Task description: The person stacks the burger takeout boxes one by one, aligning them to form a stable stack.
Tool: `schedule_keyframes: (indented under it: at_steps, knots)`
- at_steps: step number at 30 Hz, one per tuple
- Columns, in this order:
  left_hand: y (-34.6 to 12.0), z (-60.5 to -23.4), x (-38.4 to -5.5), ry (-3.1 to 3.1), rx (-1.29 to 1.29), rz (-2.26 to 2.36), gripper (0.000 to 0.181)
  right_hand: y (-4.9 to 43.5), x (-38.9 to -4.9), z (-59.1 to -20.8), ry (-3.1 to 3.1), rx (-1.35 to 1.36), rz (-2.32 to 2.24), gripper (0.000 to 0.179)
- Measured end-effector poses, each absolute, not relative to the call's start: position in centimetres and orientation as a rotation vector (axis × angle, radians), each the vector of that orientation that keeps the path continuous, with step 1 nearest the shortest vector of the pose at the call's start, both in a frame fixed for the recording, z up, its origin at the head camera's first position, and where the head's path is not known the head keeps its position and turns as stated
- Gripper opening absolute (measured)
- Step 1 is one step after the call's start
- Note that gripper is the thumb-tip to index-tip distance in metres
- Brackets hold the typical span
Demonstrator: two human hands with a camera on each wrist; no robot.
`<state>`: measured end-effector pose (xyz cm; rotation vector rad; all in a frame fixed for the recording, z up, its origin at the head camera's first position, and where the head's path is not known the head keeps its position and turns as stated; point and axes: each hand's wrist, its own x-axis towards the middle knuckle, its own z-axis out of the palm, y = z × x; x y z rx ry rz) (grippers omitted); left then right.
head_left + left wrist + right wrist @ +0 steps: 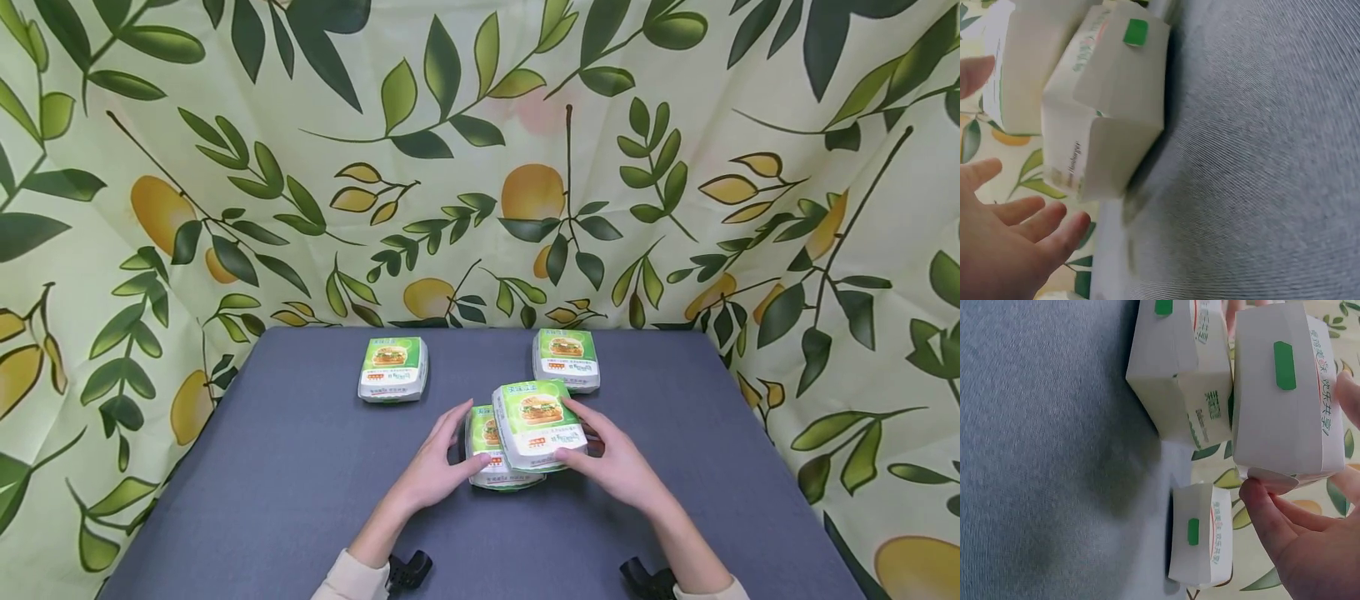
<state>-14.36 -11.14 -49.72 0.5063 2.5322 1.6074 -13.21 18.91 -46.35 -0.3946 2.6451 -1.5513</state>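
Observation:
My right hand (615, 462) grips a green and white burger box (538, 427) at its right side, thumb at the front corner. That box is slightly tilted and overlaps a second burger box (504, 479) on the table; in the right wrist view the raised box (1272, 419) stands above the lower box (1175, 350). My left hand (438, 467) is spread around the left side of the lower box, thumb by its front. Its fingers are extended and apart from the lower box (1122, 87) in the left wrist view (1016, 244).
Two more burger boxes stand toward the back of the dark blue-grey table (285, 492): one left of centre (392, 369), another at the right (567, 360), just behind the held box. Behind the table hangs a leaf-and-fruit patterned cloth (465, 175).

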Motion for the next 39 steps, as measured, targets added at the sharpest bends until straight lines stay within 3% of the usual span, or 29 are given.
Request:
schedule_keyframes:
  at_steps: [24, 39]
  knots:
    - [-10.0, -48.5, -14.5, 2.409, 0.522, 1.667, 0.102, 16.6, -13.6, -47.3, 2.442, -0.336, -1.761, 0.093]
    - [-10.2, -48.4, -14.4, 2.428, 0.461, 1.669, 0.110, 15.3, -13.3, -47.8, 2.388, -0.370, -1.854, 0.092]
